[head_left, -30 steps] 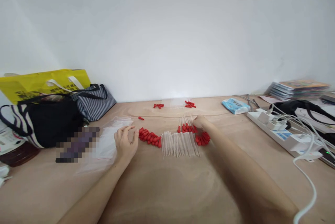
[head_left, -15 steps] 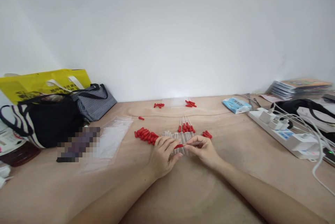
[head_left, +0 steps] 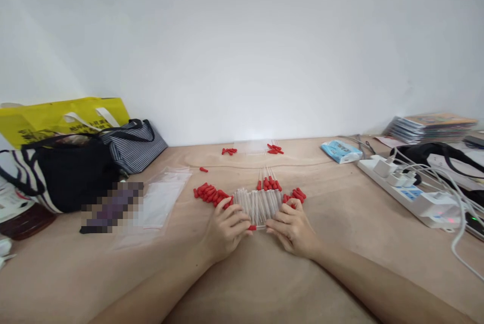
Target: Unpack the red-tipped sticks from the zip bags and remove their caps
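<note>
My left hand [head_left: 226, 229] is closed, pinching a small red rubber bulb [head_left: 252, 227] between thumb and fingers. A thin clear glass dropper tube [head_left: 261, 228] runs from that bulb to my right hand [head_left: 293, 228], whose fingers are closed on its other end. Just beyond the hands lies a row of clear glass tubes [head_left: 257, 205], side by side. Loose red rubber bulbs [head_left: 209, 194] are heaped by my left fingers, and a smaller heap of bulbs [head_left: 298, 194] lies by my right. Several droppers with red bulbs fitted [head_left: 269, 182] rest above the row.
Clear plastic bags [head_left: 162, 198] lie flat to the left, near a black bag [head_left: 71, 177] and a striped bag [head_left: 132, 147]. A blue packet [head_left: 341, 151], a white power strip [head_left: 401, 193] with cables and a stack of booklets [head_left: 431, 128] occupy the right. A wall stands behind.
Both hands have lowered toward me and moved slightly apart, with the bulb and tube held between them. The row of tubes and the right heap of bulbs show more fully.
</note>
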### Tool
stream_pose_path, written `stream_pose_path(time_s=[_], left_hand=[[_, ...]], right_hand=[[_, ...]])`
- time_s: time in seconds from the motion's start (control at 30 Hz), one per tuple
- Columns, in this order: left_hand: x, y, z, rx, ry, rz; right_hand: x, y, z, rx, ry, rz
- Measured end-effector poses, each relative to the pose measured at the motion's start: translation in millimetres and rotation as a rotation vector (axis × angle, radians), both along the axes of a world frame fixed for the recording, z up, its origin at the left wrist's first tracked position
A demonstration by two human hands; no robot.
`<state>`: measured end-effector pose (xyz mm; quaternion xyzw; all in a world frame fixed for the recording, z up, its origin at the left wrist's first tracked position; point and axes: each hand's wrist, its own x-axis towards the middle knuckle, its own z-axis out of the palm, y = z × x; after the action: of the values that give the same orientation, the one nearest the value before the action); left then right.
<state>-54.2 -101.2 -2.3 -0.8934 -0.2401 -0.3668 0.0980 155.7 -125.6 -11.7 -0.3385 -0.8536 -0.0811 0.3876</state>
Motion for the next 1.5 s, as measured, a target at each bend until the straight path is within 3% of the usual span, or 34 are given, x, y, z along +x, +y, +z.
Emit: stream_pose_path(time_s=[0.4, 0.7, 0.77, 0.9, 1.07, 1.17, 1.3, 1.5], left_hand=[[-7, -12, 10.2, -0.027, 0.108, 0.028], [-25, -4, -2.6, -0.076, -0.091, 0.055], [-29, 0, -2.3, -0.087, -0.185, 0.146], [-53, 21, 7.9, -0.109, -0.389, 0.500], [-97, 51, 16.7, -0.338, -0.522, 0.842], [-108, 58, 14.5, -0.492, -0.523, 0.916], [-105, 59, 11.3, -0.660, -0.443, 0.906], [-99, 55, 16.2, -0.703, -0.416, 0.882]], right_hand=[[1, -5, 0.5, -0.027, -0.046, 0.013], [12, 6, -1.3, -0.090, 0.122, -0.144], [9, 10, -2.7, -0.081, 0.196, -0.220], [4, 18, -1.4, -0.092, 0.263, -0.361], [-6, 27, 5.1, -0.100, 0.138, -0.393], [-13, 30, 4.3, -0.064, 0.048, -0.415], [-18, 29, 0.6, -0.032, -0.050, -0.433], [-21, 23, 3.2, -0.070, -0.135, -0.415]])
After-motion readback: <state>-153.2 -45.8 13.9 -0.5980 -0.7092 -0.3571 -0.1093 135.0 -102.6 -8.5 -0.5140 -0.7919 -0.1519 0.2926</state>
